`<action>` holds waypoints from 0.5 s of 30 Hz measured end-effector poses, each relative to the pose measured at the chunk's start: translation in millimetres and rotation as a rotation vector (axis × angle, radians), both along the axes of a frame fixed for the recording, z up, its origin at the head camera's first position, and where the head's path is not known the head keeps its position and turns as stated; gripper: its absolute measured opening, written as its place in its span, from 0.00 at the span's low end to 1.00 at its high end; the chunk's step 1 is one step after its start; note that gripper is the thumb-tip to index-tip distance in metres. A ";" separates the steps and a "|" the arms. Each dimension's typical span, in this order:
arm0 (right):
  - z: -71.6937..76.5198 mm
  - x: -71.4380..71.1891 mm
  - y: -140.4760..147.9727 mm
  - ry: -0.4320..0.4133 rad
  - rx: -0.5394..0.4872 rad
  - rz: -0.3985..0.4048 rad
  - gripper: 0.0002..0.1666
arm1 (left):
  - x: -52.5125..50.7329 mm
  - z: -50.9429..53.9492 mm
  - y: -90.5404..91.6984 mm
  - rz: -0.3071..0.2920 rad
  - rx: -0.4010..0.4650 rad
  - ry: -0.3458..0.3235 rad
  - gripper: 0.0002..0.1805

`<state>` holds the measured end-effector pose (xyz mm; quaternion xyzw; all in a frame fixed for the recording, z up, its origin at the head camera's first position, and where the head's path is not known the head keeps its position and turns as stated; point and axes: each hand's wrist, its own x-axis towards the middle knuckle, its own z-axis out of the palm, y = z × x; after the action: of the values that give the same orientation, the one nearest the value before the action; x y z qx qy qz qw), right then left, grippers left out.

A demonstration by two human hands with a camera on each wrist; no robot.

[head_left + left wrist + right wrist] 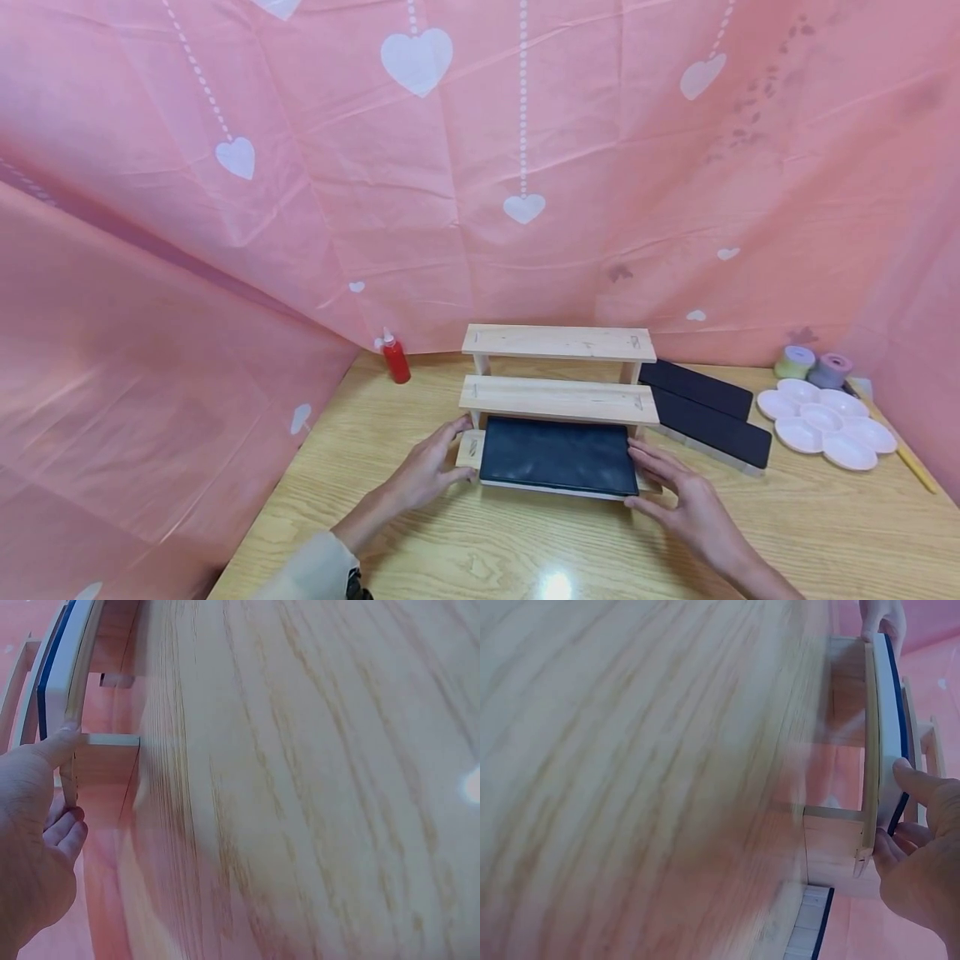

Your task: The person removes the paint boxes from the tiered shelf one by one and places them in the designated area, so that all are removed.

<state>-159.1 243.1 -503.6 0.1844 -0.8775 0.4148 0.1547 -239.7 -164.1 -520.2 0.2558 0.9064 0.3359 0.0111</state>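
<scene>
On the table (420, 550) we find a three-tier wooden rack (555, 398). The dark blue box (557, 457) lies flat on the rack's lowest tier, bare wood showing at both ends. Two black boxes (712, 427) lie right of the rack. The left hand (427, 471), part-open, grips the rack's lowest tier at its left end; the right hand (686, 500), thumb and fingers moderately spread, pinches the box's right end. We judge the step to be seating this box; next calls for checking alignment, then an even release.

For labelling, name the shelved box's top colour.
The box top is dark blue, clearest in the head view.
</scene>
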 end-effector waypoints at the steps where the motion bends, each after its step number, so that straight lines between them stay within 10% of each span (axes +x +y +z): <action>1: -0.7 -0.1 -0.1 0.016 0.004 -0.005 0.39 | -0.5 0.1 0.0 -0.002 -0.003 0.002 0.47; 15: -2.9 7.1 -2.0 0.163 -0.017 -0.050 0.33 | 0.1 3.4 1.0 -0.002 -0.007 -0.010 0.47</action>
<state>-152.0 241.1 -506.6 0.1944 -0.8628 0.4017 0.2376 -239.6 -163.0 -516.9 0.2548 0.9074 0.3338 0.0167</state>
